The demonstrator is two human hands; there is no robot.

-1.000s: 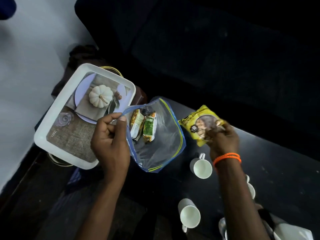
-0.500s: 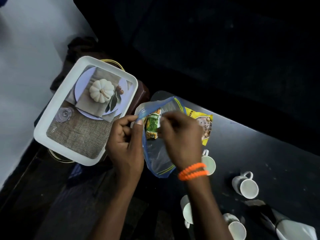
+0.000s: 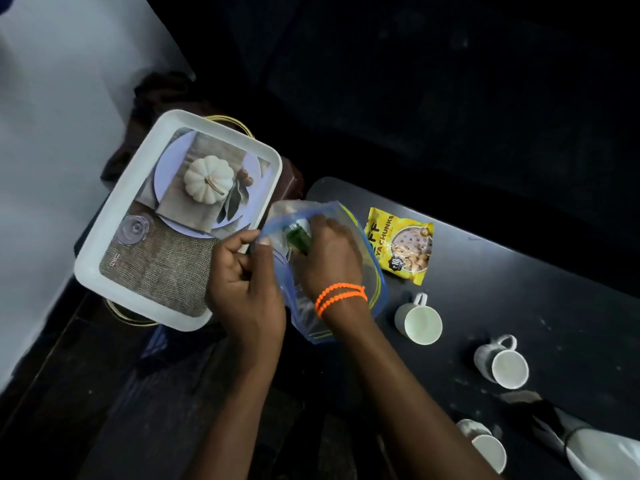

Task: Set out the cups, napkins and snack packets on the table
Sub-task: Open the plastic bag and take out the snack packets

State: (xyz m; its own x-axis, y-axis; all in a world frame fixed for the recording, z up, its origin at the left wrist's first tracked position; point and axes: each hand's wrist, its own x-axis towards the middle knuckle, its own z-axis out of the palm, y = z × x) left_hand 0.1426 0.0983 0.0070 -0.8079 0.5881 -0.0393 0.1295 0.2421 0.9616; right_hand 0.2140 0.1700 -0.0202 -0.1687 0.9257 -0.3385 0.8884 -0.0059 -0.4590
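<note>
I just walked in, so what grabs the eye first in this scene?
Two hands at the centre: the left hand pinches open a clear blue-edged bag while the right hand reaches in around a green packet. To the right a bright yellow snack packet lies on the dark table; a pumpkin-print white tray sits left.

Both forearms are bare and sleeveless, with a doubled orange beaded bracelet (image 3: 341,297) circling the right wrist
</note>
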